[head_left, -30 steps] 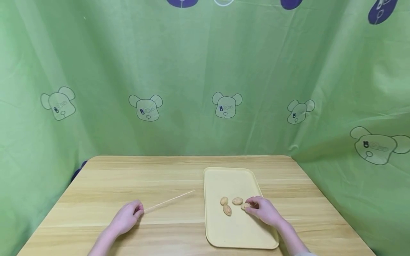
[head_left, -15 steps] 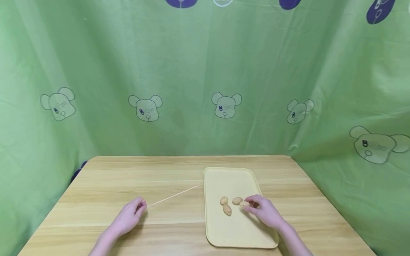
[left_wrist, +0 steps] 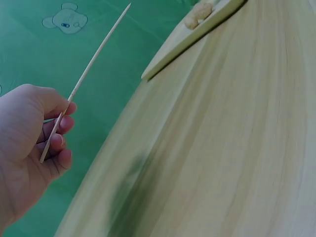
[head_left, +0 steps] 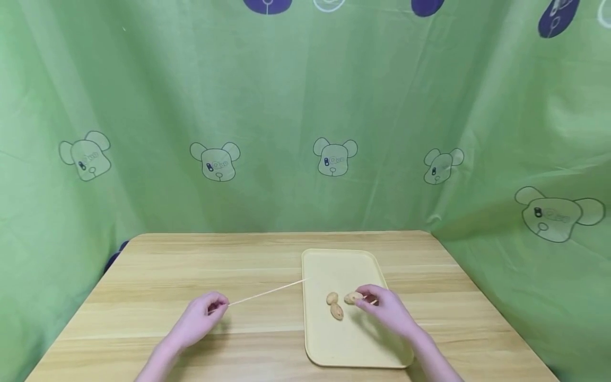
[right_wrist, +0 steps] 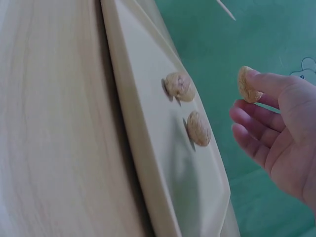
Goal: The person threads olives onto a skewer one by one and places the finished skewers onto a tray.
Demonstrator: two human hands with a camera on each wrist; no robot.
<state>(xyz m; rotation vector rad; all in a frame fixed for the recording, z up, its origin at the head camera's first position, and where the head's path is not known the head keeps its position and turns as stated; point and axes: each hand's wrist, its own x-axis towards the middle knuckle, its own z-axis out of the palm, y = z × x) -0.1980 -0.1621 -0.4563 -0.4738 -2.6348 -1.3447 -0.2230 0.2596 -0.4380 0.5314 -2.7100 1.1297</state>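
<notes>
Stick in left fingers, lump in right fingers.

We see the tray on the right half of the worktop, the curtain behind the far edge. On the tray, two touching pieces lie left of a third piece. The right hand holds a fourth piece above the tray; the left hand, left of the tray, holds the skewer, pointing rightward.

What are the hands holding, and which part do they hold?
The left hand pinches a thin stick partway along, nearer its blunt end; the right hand pinches a tan lump by its hand-side edge.
</notes>
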